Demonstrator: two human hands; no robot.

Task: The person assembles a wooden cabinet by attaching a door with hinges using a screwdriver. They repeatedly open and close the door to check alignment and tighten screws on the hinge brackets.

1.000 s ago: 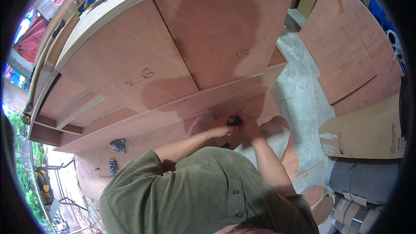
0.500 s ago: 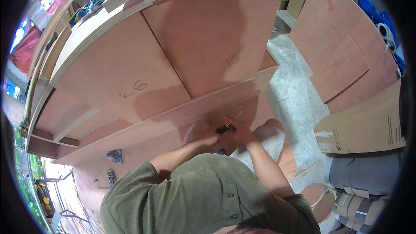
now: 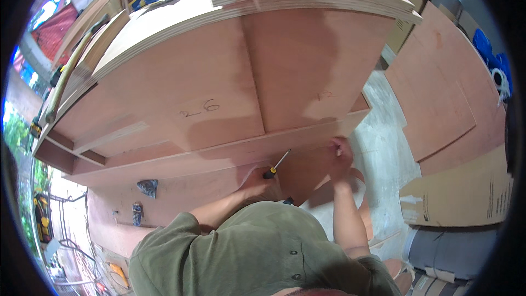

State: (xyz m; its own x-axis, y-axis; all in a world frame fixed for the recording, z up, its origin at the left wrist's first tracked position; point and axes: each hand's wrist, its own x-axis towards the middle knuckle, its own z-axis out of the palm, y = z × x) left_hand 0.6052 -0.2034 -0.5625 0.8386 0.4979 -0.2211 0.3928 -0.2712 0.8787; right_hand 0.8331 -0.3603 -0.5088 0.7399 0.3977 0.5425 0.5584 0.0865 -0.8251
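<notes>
A screwdriver (image 3: pixel 270 172) with a black-and-yellow handle is in my left hand (image 3: pixel 256 182), its thin metal shaft pointing up and to the right, toward the lower ledge of a wooden cabinet (image 3: pixel 219 87). My fingers are wrapped round the handle. Farther right, my right hand (image 3: pixel 341 156) is raised near the cabinet's right end, apart from the screwdriver. Its fingers are curled together and slightly blurred; what they may hold is too small to make out. A dark object (image 3: pixel 288 200) shows partly below my hands, against my shirt.
On the board at the left lie a small dark plastic bag (image 3: pixel 148 187) and another small packet (image 3: pixel 137 214). Large wooden panels (image 3: pixel 438 87) lean at the right, above a cardboard sheet (image 3: pixel 455 192) and a grey roll (image 3: pixel 455 252). A hammer (image 3: pixel 74 71) rests at the cabinet's left edge.
My right hand has left the screwdriver and moved up and to the right. My left hand keeps hold of the handle. The view has shifted, so the cabinet sits lower and farther right.
</notes>
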